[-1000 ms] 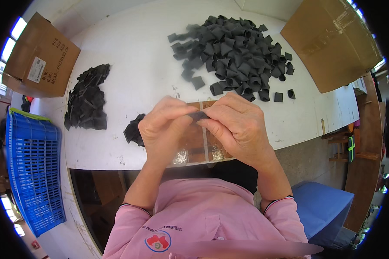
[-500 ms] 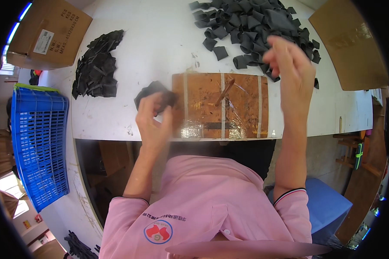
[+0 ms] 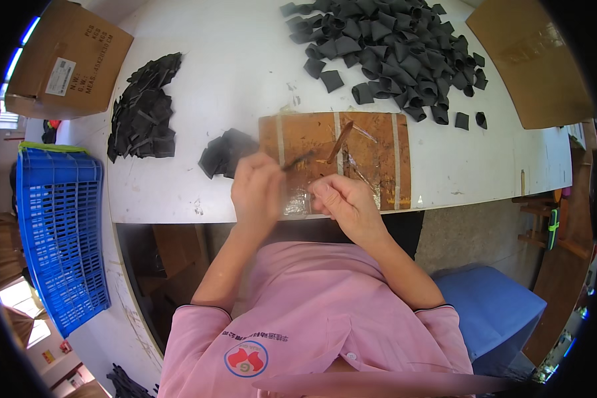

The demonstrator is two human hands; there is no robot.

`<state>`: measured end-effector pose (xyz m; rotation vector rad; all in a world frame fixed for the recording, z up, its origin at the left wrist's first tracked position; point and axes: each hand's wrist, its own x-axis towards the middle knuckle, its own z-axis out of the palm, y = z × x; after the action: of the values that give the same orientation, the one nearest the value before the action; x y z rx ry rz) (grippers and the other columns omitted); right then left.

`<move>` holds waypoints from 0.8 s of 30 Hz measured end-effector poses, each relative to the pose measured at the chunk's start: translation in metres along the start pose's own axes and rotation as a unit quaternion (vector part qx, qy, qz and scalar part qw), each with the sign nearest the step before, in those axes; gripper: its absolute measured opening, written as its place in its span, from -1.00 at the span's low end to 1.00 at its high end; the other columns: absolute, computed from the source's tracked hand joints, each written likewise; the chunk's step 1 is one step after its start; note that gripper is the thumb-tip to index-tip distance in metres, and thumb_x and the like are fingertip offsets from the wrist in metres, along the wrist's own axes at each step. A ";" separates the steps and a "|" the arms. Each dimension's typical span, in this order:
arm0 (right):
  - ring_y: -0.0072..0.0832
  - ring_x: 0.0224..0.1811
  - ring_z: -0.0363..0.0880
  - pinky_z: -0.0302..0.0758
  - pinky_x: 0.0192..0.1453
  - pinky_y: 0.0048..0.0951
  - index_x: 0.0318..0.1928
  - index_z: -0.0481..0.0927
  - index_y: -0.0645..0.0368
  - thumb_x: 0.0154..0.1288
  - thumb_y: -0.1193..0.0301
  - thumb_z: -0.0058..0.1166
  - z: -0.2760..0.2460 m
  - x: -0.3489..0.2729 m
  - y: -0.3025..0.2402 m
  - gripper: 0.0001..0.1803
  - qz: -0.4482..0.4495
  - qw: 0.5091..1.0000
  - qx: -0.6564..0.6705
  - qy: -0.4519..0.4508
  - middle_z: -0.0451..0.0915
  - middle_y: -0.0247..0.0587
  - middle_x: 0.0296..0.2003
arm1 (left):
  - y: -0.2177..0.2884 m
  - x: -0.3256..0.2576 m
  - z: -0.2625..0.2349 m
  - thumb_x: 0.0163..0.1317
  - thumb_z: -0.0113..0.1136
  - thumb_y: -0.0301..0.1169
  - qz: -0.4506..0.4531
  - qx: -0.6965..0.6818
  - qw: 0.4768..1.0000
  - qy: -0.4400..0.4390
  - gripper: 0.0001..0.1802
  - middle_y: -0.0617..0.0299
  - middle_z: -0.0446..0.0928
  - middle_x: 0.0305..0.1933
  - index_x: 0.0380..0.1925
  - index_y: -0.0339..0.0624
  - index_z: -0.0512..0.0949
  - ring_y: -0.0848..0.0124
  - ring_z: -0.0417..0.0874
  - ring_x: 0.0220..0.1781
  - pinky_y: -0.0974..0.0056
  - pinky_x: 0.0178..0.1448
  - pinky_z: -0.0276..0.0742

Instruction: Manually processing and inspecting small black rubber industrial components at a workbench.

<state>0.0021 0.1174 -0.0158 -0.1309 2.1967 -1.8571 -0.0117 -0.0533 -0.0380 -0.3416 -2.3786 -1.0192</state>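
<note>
My left hand (image 3: 257,194), blurred by motion, is closed at the left edge of a worn brown board (image 3: 385,156). A dark, smeared piece of black fabric (image 3: 301,160) sticks out from its fingertips over the board. Over the board's front edge, my right hand (image 3: 348,207) is closed, with thumb and fingers pressed together; anything within them is hidden. Just beyond my left hand lies a small heap of flat black pieces (image 3: 224,154). A narrow brown stick-like tool (image 3: 341,142) lies aslant on the board, which has pale strips of tape across it.
Many folded, tube-like black pieces (image 3: 395,56) lie piled at the back right. Another heap of flat black pieces (image 3: 146,116) is at the left. Cardboard boxes (image 3: 69,56) (image 3: 534,63) stand at both far corners. A blue crate (image 3: 63,232) is on the left, a blue-covered seat (image 3: 487,305) on the right.
My right hand has come from the pile at the back right down to the board's front edge, and its fingers have closed. My left hand has moved right from the small heap, with a black piece.
</note>
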 end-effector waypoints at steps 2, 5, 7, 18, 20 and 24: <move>-0.64 -0.62 0.39 0.32 -0.55 -0.67 -0.41 0.52 0.25 0.21 0.26 -0.02 -0.003 0.005 -0.001 -0.73 0.138 0.956 0.256 -0.044 0.49 -0.28 -0.60 | 0.018 0.002 -0.007 -0.05 0.10 -0.65 0.152 -0.025 0.985 -0.080 -0.84 0.06 0.37 -0.40 -0.39 -0.29 0.47 0.27 0.38 -0.45 0.35 -0.45 0.34; -0.70 -0.57 0.39 0.35 -0.52 -0.73 -0.31 0.52 0.21 0.20 0.28 0.00 -0.006 0.005 -0.003 -0.77 0.162 0.930 0.325 -0.048 0.50 -0.36 -0.53 | 0.026 -0.002 -0.010 -0.01 0.08 -0.65 0.232 -0.029 0.970 -0.072 -0.82 0.08 0.38 -0.37 -0.34 -0.31 0.46 0.31 0.39 -0.43 0.39 -0.42 0.33; -0.73 -0.53 0.40 0.37 -0.48 -0.73 -0.29 0.53 0.21 0.19 0.34 0.02 -0.009 0.003 -0.006 -0.81 0.155 0.902 0.401 -0.033 0.49 -0.41 -0.49 | 0.035 -0.009 -0.007 0.03 0.06 -0.63 0.108 -0.091 0.990 -0.029 -0.82 0.11 0.39 -0.35 -0.30 -0.32 0.44 0.35 0.39 -0.42 0.40 -0.40 0.34; -0.32 -0.53 0.41 0.35 -0.51 -0.45 -0.40 0.53 0.30 -0.20 0.63 0.14 -0.007 -0.006 -0.004 -0.78 -0.312 0.899 -0.210 0.224 0.42 -0.20 -0.54 | 0.064 0.003 -0.018 0.08 0.10 -0.43 -0.374 -0.460 0.802 -0.074 -0.85 0.32 0.41 -0.51 -0.37 -0.27 0.43 0.62 0.41 -0.53 0.55 -0.49 0.28; -0.34 -0.53 0.41 0.36 -0.52 -0.45 -0.39 0.53 0.31 -0.26 0.65 0.11 -0.005 -0.007 -0.003 -0.73 -0.382 0.844 -0.295 0.234 0.42 -0.23 -0.53 | 0.070 0.002 -0.015 0.07 0.11 -0.44 -0.383 -0.452 0.802 -0.080 -0.87 0.34 0.41 -0.54 -0.42 -0.25 0.44 0.62 0.40 -0.56 0.55 -0.51 0.27; -0.35 -0.53 0.41 0.35 -0.53 -0.46 -0.39 0.53 0.30 -0.30 0.61 0.13 -0.003 -0.007 -0.001 -0.71 -0.410 0.810 -0.354 0.223 0.42 -0.23 -0.50 | 0.070 0.003 -0.008 0.05 0.15 -0.46 -0.414 -0.466 0.779 -0.074 -0.89 0.33 0.45 -0.54 -0.47 -0.25 0.45 0.64 0.41 -0.58 0.57 -0.53 0.27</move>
<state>0.0080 0.1217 -0.0131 -1.0226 3.4701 -1.2826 0.0180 -0.0113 0.0096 0.3796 -1.9173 -2.6499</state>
